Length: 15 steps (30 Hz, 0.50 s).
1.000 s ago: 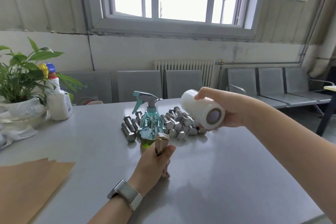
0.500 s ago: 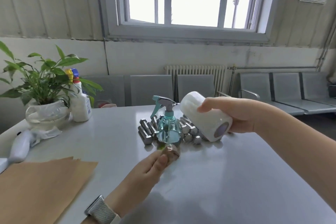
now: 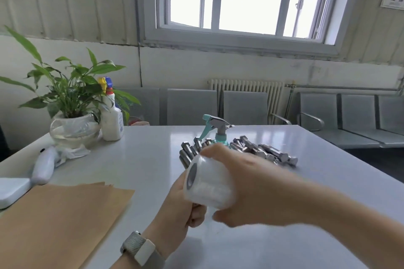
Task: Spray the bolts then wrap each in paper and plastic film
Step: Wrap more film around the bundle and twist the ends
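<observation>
- The right hand (image 3: pixel 251 183) reaches in from the lower right, forearm slanting up toward the middle of the table (image 3: pixel 142 159), wrist roughly level.
- Its fingers curl over the far side of the film roll (image 3: pixel 207 183) and the thumb hooks under the near side, so the roll is gripped with its hollow core facing left.
- The left hand (image 3: pixel 181 201) comes up from the bottom edge, a watch (image 3: pixel 142 250) on its wrist, and sits directly below and left of the roll.
- Its fingers are curled tight toward the palm; motion blur and the roll hide what they hold, possibly a wrapped bolt.
- Beyond the right fingertips lies the pile of bare bolts (image 3: pixel 262 153), with the teal spray bottle (image 3: pixel 216 131) standing among them.
- Left of the left hand, well apart, brown paper sheets (image 3: pixel 61 218) lie flat.
</observation>
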Each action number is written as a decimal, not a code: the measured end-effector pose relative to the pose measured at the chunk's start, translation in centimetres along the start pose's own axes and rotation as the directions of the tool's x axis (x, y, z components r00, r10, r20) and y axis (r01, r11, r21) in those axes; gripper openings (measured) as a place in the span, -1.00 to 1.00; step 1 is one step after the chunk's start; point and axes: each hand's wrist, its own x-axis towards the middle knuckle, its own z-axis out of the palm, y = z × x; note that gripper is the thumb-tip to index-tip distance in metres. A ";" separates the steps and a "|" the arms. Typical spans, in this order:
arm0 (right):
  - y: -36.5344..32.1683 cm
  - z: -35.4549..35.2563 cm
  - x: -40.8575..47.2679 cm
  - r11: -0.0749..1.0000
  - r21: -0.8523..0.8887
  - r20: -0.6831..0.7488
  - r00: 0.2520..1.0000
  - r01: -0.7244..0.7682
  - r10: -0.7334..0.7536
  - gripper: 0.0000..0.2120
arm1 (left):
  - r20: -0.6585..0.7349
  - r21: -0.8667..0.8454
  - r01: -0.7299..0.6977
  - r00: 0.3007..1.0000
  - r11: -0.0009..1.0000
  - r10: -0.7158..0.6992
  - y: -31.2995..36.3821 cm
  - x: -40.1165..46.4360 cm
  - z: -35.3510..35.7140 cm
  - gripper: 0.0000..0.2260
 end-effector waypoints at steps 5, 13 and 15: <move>0.0 5.9 0.3 0.918 -0.345 -0.222 0.934 0.195 -0.281 -0.29 | 0.141 -0.523 0.204 0.978 0.828 -0.151 0.8 0.0 -0.9 -0.55; 1.7 10.8 0.9 0.758 -0.624 -0.437 0.717 0.193 -0.543 -0.73 | 0.132 -0.477 0.319 0.947 0.819 -0.292 1.2 0.4 -2.3 -0.54; 2.0 11.5 0.9 0.727 -0.668 -0.486 0.647 0.158 -0.588 -0.75 | -0.007 -0.499 0.281 0.945 0.820 -0.328 0.9 0.8 -2.3 -0.57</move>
